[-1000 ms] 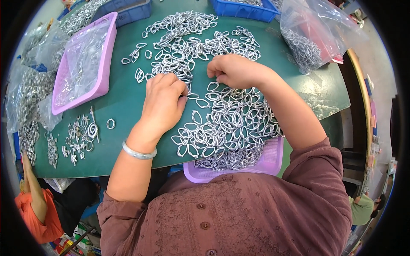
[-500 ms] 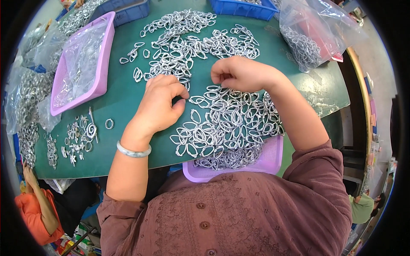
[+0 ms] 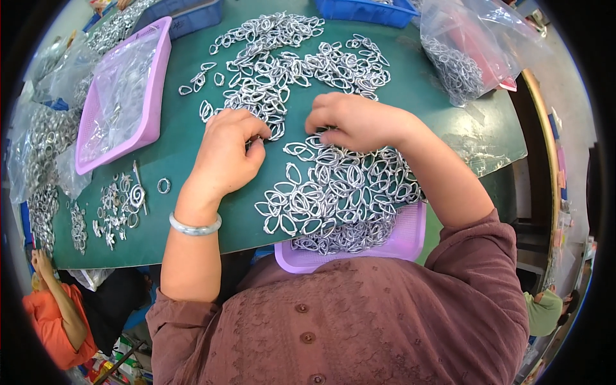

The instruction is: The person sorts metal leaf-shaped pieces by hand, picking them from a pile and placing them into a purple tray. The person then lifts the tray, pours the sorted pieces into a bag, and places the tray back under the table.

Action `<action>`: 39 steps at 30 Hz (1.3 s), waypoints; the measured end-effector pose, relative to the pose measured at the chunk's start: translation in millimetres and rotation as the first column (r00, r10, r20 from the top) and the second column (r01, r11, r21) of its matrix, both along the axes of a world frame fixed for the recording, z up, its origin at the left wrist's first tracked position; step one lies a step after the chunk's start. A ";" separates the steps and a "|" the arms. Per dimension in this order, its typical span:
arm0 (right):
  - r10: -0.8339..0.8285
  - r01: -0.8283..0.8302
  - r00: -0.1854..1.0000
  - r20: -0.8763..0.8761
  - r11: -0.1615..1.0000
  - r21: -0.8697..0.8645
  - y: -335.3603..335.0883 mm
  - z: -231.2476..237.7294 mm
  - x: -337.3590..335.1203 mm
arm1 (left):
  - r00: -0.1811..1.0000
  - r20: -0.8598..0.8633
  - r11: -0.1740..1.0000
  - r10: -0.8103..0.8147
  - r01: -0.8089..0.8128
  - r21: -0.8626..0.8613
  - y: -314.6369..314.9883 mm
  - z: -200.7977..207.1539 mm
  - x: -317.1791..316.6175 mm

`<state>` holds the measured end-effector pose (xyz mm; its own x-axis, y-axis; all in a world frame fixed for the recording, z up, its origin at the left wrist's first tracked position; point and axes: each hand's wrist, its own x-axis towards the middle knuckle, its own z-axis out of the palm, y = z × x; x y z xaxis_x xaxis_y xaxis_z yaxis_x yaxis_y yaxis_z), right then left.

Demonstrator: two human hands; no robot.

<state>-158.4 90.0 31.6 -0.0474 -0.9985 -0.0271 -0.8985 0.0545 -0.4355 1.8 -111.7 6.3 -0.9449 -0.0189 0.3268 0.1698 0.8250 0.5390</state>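
My left hand point(image 3: 230, 149), with a pale bangle point(image 3: 195, 226) on its wrist, is at the near left edge of the far pile of silver-grey oval metal rings point(image 3: 266, 74). Its fingers are curled with thumb and forefinger close together; anything between them is hidden. My right hand point(image 3: 359, 120) hovers over the top of the nearer pile of the same rings point(image 3: 346, 186), its fingers bent in toward the thumb. What it pinches, if anything, I cannot make out. The near pile reaches the table edge, where more rings lie in a purple basket point(image 3: 410, 234).
Left on the green table point(image 3: 192, 135) are a purple tray with plastic bags point(image 3: 154, 102), small metal pieces point(image 3: 115, 205) and a single round ring point(image 3: 163, 186). Blue bins point(image 3: 366, 13) stand at the back. A bag of rings point(image 3: 452, 70) lies far right. Someone in orange point(image 3: 54, 314) sits at left.
My left hand has shifted slightly left and nearer to the far pile's edge. The right hand has moved a little left and toward me. The piles look the same.
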 end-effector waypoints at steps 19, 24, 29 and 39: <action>-0.116 0.113 0.992 -0.048 0.991 -0.069 -30.3 -11.9 27.0 | 0.996 -0.041 0.997 0.077 -0.077 0.006 -6.8 -9.6 8.7; -0.149 0.149 0.989 -0.021 0.989 -0.010 -28.8 -12.4 24.3 | 0.996 -0.051 0.997 0.072 -0.071 0.012 -5.3 -10.2 8.4; -0.180 0.179 0.982 0.048 0.984 0.021 -19.3 -10.6 18.6 | 0.995 -0.087 0.999 0.047 -0.047 0.008 4.5 -9.6 7.3; -0.145 0.147 0.989 0.033 0.987 -0.068 -19.1 -13.0 14.4 | 0.997 -0.080 0.999 0.004 -0.007 -0.040 13.0 -11.9 6.7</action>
